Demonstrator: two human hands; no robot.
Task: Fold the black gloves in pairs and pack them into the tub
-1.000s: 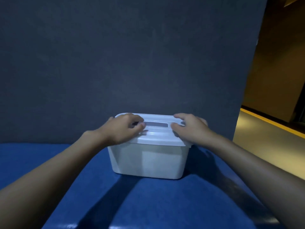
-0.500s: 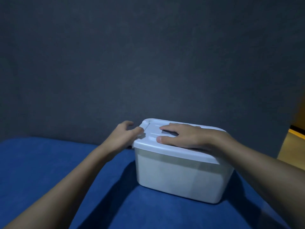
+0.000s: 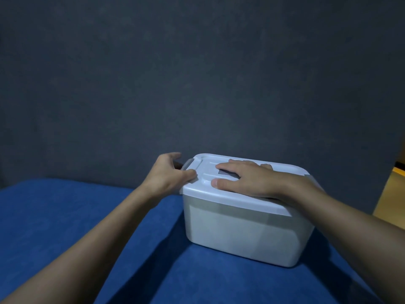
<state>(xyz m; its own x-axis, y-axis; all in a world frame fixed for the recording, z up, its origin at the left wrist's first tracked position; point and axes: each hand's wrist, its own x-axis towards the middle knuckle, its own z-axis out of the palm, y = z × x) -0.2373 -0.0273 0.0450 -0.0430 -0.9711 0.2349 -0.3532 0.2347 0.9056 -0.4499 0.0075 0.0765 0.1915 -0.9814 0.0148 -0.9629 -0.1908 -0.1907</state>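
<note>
Head view: the tub lies longways, left to right, lid on. My right hand lies flat on the lid; my left hand curls round the lid's left end. I see no gloves.

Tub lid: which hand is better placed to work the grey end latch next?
Left. The left hand curls round the latch at that end of the lid, thumb on its edge. The right hand lies flat on top, fingers straight, likely best for steadying the tub.

Head camera looks forward-down, near the tub.
</note>
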